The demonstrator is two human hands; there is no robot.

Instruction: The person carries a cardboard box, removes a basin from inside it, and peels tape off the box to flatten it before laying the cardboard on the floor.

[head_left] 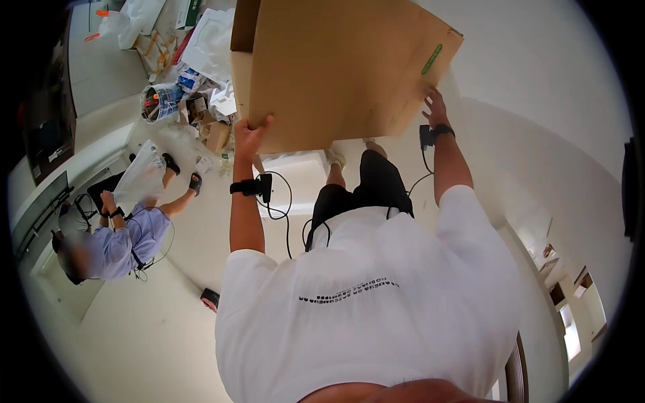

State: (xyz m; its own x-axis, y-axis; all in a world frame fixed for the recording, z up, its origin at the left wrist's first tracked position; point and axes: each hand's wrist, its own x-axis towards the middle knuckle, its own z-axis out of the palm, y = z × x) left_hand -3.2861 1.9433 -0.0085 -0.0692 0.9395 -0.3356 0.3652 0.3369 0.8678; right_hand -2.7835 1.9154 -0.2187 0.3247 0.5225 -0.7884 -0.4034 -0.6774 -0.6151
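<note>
A large brown cardboard box point(336, 74) with a small green label is held up in front of me. My left hand point(248, 139) grips its lower left corner, thumb on the near face and the other fingers hidden behind the edge. At the lower right edge, my right hand point(435, 107) is closed against the cardboard, its fingertips partly blurred. The box's left side shows a dark opening at the top. Beneath the box, near my feet, lies a white panel-like piece point(299, 164), partly covered.
Packing waste, including white foam point(208, 47), a clear bin point(160, 102) and small cartons point(216, 138), lies at the upper left. Another person point(127, 235) at the left holds a clear plastic bag point(142, 173). Black cables hang from my wrist straps.
</note>
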